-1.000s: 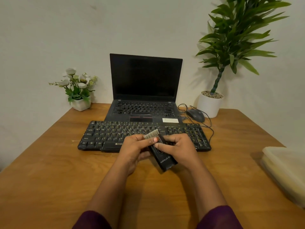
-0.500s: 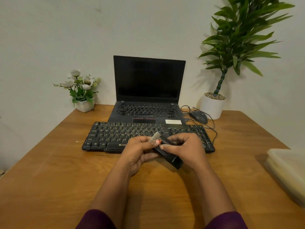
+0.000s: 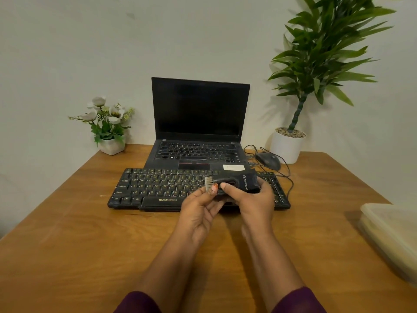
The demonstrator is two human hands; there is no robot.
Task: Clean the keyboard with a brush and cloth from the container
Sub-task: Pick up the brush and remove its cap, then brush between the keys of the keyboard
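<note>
Both hands, left hand [image 3: 198, 211] and right hand [image 3: 252, 199], grasping the brush [image 3: 234, 184], have raised it level over the keyboard [image 3: 158, 188].

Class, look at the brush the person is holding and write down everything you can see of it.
The brush is a flat black body, plastic by its look, with pale lettering near its right end and a short tuft of light grey bristles at its left end. It lies roughly level, bristles pointing left, above the black keyboard. The right hand grips its body; the left hand pinches it just behind the bristles. Whether the bristles touch the keys cannot be told.
</note>
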